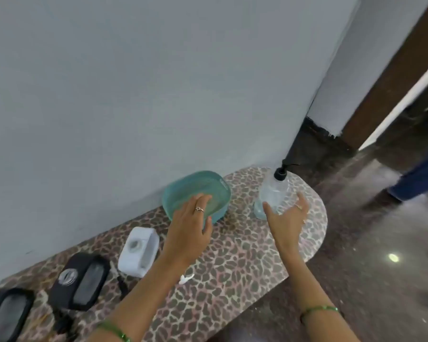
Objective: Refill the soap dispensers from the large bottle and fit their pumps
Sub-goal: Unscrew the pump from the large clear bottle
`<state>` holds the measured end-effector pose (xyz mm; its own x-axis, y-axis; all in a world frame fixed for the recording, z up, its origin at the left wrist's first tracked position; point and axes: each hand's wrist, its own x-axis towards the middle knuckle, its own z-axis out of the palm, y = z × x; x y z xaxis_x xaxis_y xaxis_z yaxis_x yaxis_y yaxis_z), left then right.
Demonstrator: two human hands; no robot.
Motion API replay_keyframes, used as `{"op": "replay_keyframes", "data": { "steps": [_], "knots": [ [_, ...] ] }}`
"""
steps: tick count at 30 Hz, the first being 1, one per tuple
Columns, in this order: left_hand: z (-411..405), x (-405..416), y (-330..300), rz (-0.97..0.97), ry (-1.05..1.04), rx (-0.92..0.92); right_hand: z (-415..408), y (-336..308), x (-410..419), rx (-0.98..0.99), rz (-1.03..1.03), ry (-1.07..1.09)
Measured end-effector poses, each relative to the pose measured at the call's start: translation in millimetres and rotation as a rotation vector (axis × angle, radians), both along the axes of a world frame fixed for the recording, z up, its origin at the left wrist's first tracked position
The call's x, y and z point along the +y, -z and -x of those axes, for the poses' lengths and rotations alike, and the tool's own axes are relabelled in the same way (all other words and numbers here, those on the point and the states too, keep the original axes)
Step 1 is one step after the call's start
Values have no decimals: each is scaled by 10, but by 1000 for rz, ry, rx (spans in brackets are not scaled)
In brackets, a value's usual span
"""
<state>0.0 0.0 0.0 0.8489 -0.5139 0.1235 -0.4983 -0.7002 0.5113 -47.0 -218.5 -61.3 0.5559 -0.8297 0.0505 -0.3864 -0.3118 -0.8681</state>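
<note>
Black plastic soap dispensers (80, 282) and a white boxy one (139, 251) lie uncapped at the left of the leopard-print table (232, 267), seemingly not yet refilled. Left hand (190, 230) grips the teal mesh basket's (195, 191) rim. Right hand (286, 218), fingers spread, reaches the clear large pump bottle (273, 193), apparently just touching.

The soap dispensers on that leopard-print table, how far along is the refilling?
Nothing looks filled yet. The white dispenser and the black dispenser stand with open necks, no pumps fitted; a third is cut off at the edge. In hand: the right hand reaches around the large bottle, whose black pump is on, while the left hand grips the teal basket. Pouring and fitting pumps remain.
</note>
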Motion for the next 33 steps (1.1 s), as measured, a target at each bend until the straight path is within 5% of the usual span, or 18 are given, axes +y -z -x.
{"op": "replay_keyframes", "data": {
  "steps": [4,16,33],
  "knots": [
    [-90,-252,68,-55,27,45,-280,109,-241,86,-119,-82],
    [-104,-314,187,-137,22,193,-468,152,-129,-121,-154,55],
    [57,358,-297,91,160,569,538,-136,880,148,-220,-807]
  ]
}}
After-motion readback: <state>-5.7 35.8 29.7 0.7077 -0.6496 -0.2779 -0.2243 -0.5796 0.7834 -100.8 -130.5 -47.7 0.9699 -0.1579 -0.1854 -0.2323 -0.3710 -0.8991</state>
